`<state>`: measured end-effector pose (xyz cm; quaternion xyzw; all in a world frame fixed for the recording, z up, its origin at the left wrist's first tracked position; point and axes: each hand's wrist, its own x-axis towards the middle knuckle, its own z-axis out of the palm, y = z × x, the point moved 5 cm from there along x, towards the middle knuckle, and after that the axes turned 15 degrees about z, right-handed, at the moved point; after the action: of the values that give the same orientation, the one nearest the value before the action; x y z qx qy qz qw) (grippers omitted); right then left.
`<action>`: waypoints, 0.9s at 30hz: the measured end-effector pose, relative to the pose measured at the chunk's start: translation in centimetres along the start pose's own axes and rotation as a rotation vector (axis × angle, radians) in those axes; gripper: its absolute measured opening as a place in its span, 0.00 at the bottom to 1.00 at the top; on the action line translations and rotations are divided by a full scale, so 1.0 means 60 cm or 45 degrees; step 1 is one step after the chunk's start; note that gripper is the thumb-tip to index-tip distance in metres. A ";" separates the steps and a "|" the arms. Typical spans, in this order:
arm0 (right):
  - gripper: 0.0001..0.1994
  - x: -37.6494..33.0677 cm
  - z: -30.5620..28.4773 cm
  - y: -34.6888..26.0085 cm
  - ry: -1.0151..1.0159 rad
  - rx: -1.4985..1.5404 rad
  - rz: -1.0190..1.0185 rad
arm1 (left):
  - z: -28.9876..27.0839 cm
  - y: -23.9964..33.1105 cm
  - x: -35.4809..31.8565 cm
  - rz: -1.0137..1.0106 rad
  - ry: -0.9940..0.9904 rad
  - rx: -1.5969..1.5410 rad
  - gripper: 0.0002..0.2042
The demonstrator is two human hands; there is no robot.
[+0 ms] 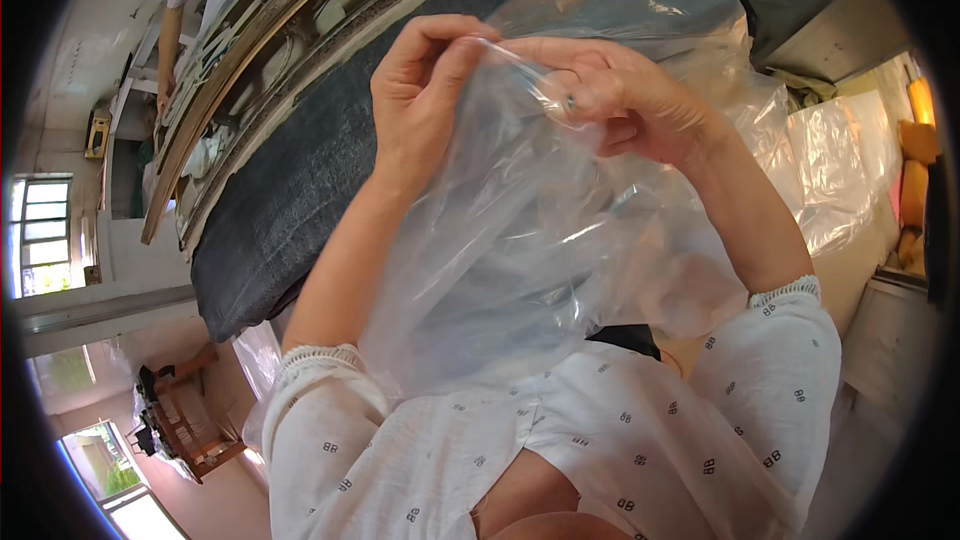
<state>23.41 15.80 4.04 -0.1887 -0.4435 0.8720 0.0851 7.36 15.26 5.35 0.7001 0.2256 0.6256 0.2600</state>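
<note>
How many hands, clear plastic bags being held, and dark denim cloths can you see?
Hands: 2, left hand and right hand
Clear plastic bag being held: 1
Dark denim cloth: 1
Total: 4

The one camera sits on my head, looking down along my chest. It is close on my raised left hand point(425, 90) and right hand point(610, 100).
</note>
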 end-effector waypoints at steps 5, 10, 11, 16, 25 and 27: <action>0.18 -0.002 -0.127 -0.078 0.949 -1.025 -0.301 | -0.114 -0.041 -0.075 -0.751 0.913 -0.372 0.06; 0.18 -0.071 -0.305 -0.078 2.055 -2.200 -0.506 | -0.390 0.047 -0.209 -0.719 1.243 0.327 0.16; 0.20 -0.078 -0.322 -0.069 2.099 -2.269 -0.447 | -0.404 0.103 -0.227 -0.397 0.600 0.759 0.18; 0.21 -0.073 -0.280 -0.081 1.907 -2.171 -0.192 | -0.863 0.367 -0.539 -0.628 0.537 2.513 0.17; 0.31 -0.052 -0.513 -0.165 1.870 -1.920 0.066 | -1.043 0.307 -0.630 -1.017 0.488 2.271 0.18; 0.30 -0.037 -0.506 -0.182 1.483 -1.560 -0.152 | -1.069 0.298 -0.668 -0.873 1.149 1.703 0.17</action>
<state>37.52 44.10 -2.85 -0.5968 -0.7323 0.2354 0.2285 -61.17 -18.84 -8.25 0.2851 0.8243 0.4670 -0.1454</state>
